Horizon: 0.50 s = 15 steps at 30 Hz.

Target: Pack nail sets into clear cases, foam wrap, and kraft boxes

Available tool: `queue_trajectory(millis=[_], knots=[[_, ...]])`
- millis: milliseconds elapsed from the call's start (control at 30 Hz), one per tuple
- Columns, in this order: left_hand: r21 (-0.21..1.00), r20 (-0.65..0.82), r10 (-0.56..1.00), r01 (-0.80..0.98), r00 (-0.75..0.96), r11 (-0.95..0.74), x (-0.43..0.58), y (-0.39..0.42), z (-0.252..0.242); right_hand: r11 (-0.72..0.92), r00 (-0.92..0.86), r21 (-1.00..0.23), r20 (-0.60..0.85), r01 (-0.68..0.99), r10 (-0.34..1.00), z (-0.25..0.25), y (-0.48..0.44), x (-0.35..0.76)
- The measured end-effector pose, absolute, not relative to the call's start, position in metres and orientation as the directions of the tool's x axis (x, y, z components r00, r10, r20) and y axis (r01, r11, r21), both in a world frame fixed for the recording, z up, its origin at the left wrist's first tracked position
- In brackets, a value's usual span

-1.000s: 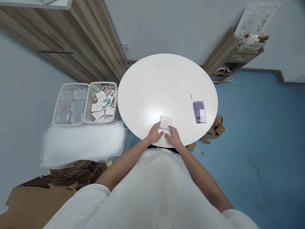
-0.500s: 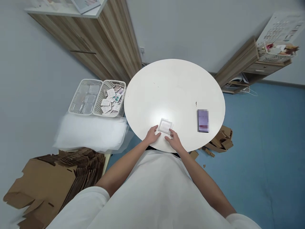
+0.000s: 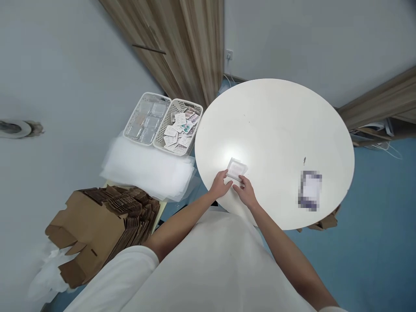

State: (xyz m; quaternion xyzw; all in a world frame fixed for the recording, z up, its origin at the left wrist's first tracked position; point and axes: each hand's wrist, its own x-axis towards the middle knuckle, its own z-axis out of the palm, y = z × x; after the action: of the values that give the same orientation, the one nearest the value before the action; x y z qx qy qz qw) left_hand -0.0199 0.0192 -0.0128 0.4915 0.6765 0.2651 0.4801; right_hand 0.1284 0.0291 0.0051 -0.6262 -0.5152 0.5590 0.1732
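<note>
A small clear square packet [image 3: 237, 168] lies on the round white table [image 3: 276, 125] close to its near edge. My left hand [image 3: 220, 184] holds the packet's near left corner with curled fingers. My right hand [image 3: 247, 191] pinches its near right edge. Both hands rest on the tabletop, almost touching each other.
A blurred purple and white box [image 3: 310, 190] lies on the table's right side. Left of the table stand two white baskets [image 3: 164, 121], one with clear packets, one with printed cards, behind a stack of clear bags [image 3: 146, 169]. Flattened cardboard boxes [image 3: 100, 225] lie lower left.
The view has swung to the left, so the table sits further right in the picture. Both hands stay on the packet, which has turned slightly.
</note>
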Motion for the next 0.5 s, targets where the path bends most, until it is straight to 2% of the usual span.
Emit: queue_trajectory(millis=[267, 500], knots=[[0.849, -0.372, 0.904, 0.316, -0.21, 0.423, -0.099, 0.07, -0.012, -0.307, -0.242, -0.823, -0.459, 0.478, 0.855, 0.001, 0.094, 0.039], [0.867, -0.341, 0.915, 0.306, -0.216, 0.395, -0.139, 0.11, -0.021, -0.29, -0.229, -0.828, -0.438, 0.48, 0.869, -0.002, 0.135, -0.01]])
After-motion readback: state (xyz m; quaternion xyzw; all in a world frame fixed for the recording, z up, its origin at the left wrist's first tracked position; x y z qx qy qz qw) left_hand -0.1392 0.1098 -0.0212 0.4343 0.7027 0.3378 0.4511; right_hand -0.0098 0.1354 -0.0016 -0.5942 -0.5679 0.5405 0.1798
